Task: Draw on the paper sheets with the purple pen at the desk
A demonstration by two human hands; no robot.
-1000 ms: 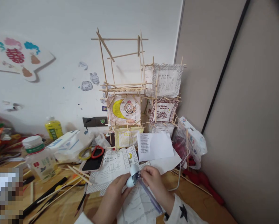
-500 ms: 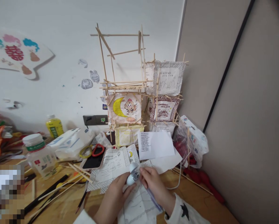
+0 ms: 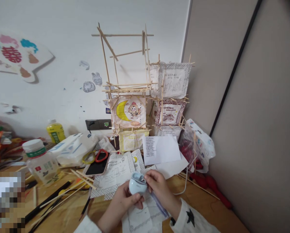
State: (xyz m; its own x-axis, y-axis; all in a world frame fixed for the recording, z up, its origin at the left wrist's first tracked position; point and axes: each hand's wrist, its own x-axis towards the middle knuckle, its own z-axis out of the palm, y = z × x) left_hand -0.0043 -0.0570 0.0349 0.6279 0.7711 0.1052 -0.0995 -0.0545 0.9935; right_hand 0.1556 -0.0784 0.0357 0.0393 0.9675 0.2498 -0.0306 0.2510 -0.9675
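Note:
My left hand [image 3: 122, 200] grips a pale blue earbud case [image 3: 136, 187] with its thumb across the front. The case is tilted with its lid raised, and a small white earbud shape shows at its right side. My right hand [image 3: 161, 186] has thumb and finger pinched at the right edge of the case; whether an earbud is between the fingertips is hidden. A purple pen [image 3: 161, 207] runs under that hand, tucked against the palm. Beneath both hands lies a sheet of drawn paper [image 3: 141, 216].
Behind stands a wooden stick frame [image 3: 125, 90] hung with drawn panels. A phone [image 3: 98, 164] with red-handled scissors [image 3: 101, 156] lies left of the papers. Loose sticks [image 3: 62, 200] and a bottle [image 3: 41, 163] are farther left; a white cable [image 3: 185, 181] curves at right.
My left hand has turned the earbud case, so its front and open top now face me. The right hand stays pinched at its side with the pen. The view has shifted slightly.

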